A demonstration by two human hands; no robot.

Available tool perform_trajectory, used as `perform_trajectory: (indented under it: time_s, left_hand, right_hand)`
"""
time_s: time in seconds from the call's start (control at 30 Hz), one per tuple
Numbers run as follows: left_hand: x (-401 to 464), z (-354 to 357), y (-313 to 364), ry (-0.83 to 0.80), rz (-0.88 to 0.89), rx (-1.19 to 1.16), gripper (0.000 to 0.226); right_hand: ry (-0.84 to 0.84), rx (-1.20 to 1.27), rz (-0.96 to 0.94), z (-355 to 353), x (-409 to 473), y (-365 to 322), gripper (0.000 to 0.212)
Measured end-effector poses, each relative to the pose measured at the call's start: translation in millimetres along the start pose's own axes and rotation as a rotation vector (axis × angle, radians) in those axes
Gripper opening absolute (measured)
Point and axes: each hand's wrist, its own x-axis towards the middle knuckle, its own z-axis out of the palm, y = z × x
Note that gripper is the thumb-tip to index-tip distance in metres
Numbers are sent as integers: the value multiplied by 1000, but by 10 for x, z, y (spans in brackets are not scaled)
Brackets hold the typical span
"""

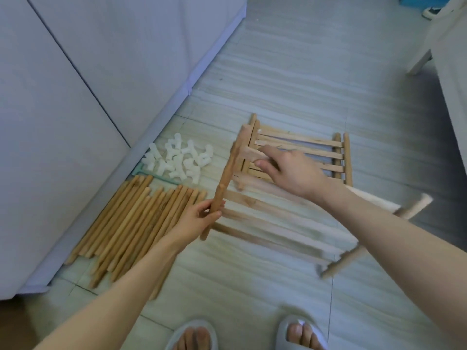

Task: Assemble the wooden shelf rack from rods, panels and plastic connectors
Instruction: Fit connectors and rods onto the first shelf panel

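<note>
We're over the pale tiled floor (303, 72), with a white cabinet (75, 84) filling the upper left of the frame and a white furniture leg (418, 63) at upper right. Our 2 slippered feet show at the bottom edge.

Biggest piece in play: the slatted panel (265, 223) lifted across the centre, blurred, so it looks to be in motion. Our left hand (199, 218) has its fingers curled round the panel's side rod near the lower end, likely to steady and tilt it. Our right hand (290, 170) reaches over the top of it at centre right; thumb and fingers seem to pinch a slat, though blur leaves us unsure whether it's this panel's slat or one from the stack behind.

That stack of panels (336, 152) lies flat on the floor just behind the right hand, right of centre, probably kept there within easy reach.

Lower left, a bundle of loose rods (131, 223) lies side by side along the cabinet's base, sorted and ready. Just above them, left of centre, sits a heap of white plastic connectors (177, 160), touching one another, none fitted to a rod yet. So we judge assembly is at its very start.
</note>
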Motion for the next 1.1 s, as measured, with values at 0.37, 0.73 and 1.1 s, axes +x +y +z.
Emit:
perform_trajectory:
  time_s: [0.37, 0.73, 1.1]
  left_hand:
    - [813, -366, -183, 292, -48, 471, 44]
    - [1614, -444, -412, 153, -37, 1095, 70]
    - [1513, -383, -345, 440, 109, 733, 21]
  right_hand:
    - [97, -305, -58, 205, 212, 171, 31]
    - [336, -234, -8, 289, 268, 265, 18]
    - [263, -253, -2, 261, 226, 202, 16]
